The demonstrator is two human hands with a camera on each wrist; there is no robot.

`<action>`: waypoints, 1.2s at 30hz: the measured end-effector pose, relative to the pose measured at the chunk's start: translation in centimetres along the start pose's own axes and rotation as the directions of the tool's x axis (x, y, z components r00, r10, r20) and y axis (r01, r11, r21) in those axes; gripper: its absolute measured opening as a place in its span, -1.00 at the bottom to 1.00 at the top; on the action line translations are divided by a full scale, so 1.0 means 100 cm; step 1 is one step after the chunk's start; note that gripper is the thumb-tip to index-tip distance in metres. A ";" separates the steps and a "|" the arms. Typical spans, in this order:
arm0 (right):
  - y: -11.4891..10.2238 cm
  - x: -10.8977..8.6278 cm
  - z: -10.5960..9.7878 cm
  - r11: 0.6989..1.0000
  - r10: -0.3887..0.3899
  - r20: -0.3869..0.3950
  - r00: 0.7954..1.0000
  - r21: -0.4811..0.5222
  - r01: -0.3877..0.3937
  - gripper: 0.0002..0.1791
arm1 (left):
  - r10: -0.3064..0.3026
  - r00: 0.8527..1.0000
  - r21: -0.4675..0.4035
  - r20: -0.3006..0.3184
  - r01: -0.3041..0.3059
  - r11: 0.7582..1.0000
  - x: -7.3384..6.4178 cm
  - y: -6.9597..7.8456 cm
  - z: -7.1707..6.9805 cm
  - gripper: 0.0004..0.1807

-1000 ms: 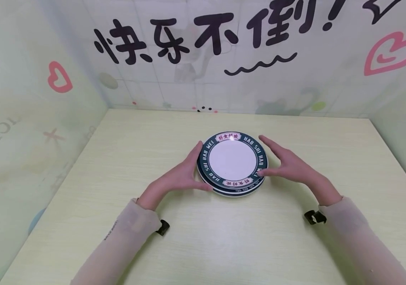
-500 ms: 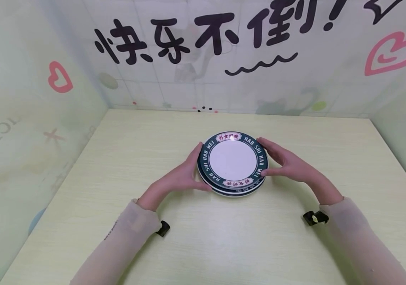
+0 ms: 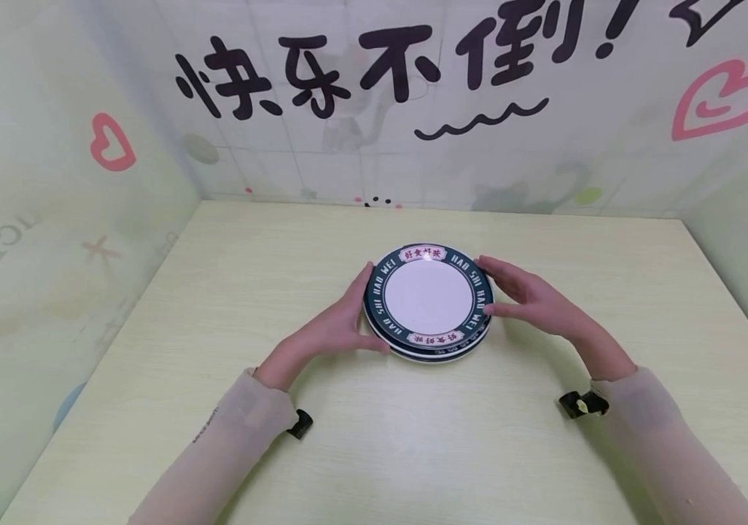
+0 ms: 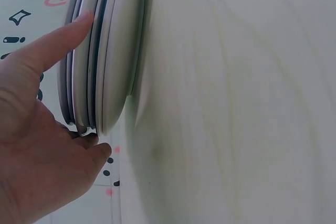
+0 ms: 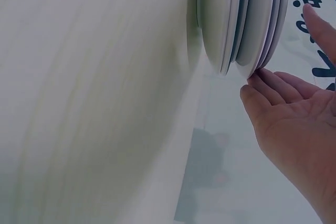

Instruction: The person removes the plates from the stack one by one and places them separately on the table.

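Several round plates (image 3: 428, 297) lie stacked on the table. The top one has a white middle and a dark green rim with white and red lettering. At the stack's left side is my left hand (image 3: 337, 321), thumb against the near left edge and fingers along the far left edge. My right hand (image 3: 540, 300) is at the right side, with its fingertips touching the rim and its thumb by the top plate's right edge. In the right wrist view, the fingertips meet the plate edges (image 5: 257, 19) and the thumb stands apart. The layered plate edges (image 4: 97, 51) show in the left wrist view.
The stack stands on a pale wood-grain table (image 3: 413, 445). A printed back wall (image 3: 348, 168) with black characters rises behind it, and side walls (image 3: 52, 219) enclose the table left and right. Black straps (image 3: 582, 405) are at both sleeves.
My right fingers have moved in against the rim, while the right thumb has slid outward to the top plate's edge. The top plate has turned very slightly. The left hand stays nearly still.
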State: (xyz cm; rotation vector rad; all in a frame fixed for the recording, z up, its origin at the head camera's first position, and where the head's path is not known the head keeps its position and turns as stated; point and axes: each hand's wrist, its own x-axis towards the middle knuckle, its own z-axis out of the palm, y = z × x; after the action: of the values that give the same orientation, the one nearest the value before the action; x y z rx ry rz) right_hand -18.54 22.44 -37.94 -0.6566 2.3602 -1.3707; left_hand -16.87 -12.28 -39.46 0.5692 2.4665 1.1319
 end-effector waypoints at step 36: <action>-0.014 0.006 0.012 0.987 0.140 -0.200 0.970 -0.048 -0.152 -0.12 | -0.006 1.000 -0.019 -0.023 0.005 1.000 0.001 0.001 0.003 0.44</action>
State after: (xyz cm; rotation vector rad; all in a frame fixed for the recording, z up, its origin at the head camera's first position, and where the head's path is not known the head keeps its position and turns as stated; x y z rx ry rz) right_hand -18.13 20.62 -37.31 -0.3693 2.5572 -1.3557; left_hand -16.78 -12.03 -39.60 0.5465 2.4728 1.1643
